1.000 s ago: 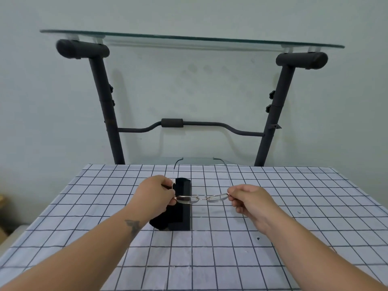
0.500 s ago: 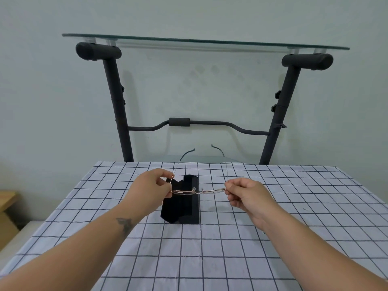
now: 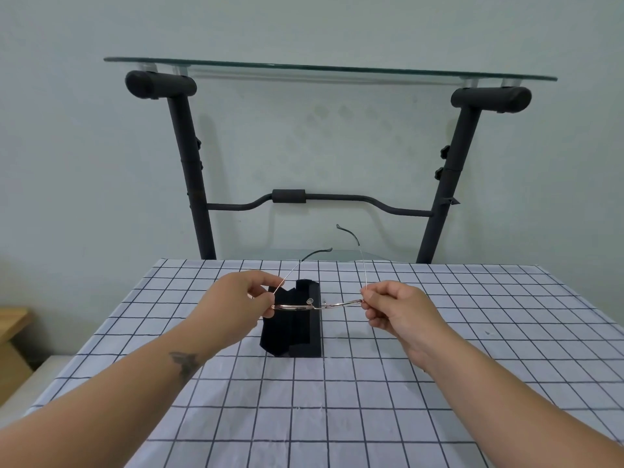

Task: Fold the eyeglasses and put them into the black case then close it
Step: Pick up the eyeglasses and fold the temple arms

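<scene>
From your head camera, you hold the glasses up in the air, just over the black case. Your left hand pinches the left end of the frame, fingers closed tight on it. Your right hand pinches the right end the same way.

A second ago both thin arms of the glasses pointed away from you, side by side. Now the left arm leans in toward the middle, while the right one stands nearly straight. So I think you have started the fold, but it is not done. Both arms are out, and the glasses are not in the case yet.

The frame is thin shiny wire, pinkish gold, with clear lenses that are hard to see. The arm tips are dark and curved like little hooks. The case is dark and boxy, and looks soft and dull. It sits open on the desk, which has a white cloth with dark squares and small wrinkles.
</scene>
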`<action>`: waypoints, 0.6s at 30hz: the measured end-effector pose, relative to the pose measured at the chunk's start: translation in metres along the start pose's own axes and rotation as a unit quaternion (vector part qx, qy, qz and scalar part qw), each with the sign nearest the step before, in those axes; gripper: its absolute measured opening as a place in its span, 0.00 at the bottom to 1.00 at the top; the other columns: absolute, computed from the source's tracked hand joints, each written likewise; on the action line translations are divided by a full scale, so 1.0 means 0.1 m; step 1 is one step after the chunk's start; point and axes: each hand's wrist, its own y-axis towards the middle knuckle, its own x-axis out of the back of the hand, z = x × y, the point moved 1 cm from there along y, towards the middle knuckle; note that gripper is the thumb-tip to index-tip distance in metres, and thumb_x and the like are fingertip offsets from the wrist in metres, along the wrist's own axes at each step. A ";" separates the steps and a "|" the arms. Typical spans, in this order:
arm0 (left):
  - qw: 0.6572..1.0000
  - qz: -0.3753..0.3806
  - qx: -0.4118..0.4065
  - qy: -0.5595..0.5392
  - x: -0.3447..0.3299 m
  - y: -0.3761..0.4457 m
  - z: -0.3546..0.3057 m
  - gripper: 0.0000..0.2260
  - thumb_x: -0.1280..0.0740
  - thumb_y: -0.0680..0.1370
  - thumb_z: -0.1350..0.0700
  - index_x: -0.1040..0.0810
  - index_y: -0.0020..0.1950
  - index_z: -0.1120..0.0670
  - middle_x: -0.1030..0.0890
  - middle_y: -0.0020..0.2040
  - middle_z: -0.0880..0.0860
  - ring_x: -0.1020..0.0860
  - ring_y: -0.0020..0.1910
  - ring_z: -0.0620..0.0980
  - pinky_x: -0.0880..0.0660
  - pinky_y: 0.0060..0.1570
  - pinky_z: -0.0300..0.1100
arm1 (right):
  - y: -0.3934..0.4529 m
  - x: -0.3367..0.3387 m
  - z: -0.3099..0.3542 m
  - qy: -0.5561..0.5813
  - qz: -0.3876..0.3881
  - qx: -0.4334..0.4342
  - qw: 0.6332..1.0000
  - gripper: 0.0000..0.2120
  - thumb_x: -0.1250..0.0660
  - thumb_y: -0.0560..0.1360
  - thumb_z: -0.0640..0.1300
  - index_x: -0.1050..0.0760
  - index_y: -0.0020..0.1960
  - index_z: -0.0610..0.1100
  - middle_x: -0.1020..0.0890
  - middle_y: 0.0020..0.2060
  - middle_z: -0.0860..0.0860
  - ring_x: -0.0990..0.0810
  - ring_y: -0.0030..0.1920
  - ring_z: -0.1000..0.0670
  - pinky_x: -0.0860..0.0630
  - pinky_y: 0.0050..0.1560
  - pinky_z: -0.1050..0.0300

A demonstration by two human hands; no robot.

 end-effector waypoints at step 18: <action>0.999 0.017 -0.024 0.031 0.02 -0.10 -0.06 0.15 0.38 0.79 0.57 0.22 0.46 0.34 0.16 0.40 0.49 0.17 0.46 0.58 0.20 0.46 0.54 | -0.06 -0.01 0.04 0.006 -0.004 0.018 1.000 0.03 0.32 0.74 0.37 0.20 0.44 0.41 0.18 0.30 0.51 0.22 0.29 0.56 0.22 0.35 0.60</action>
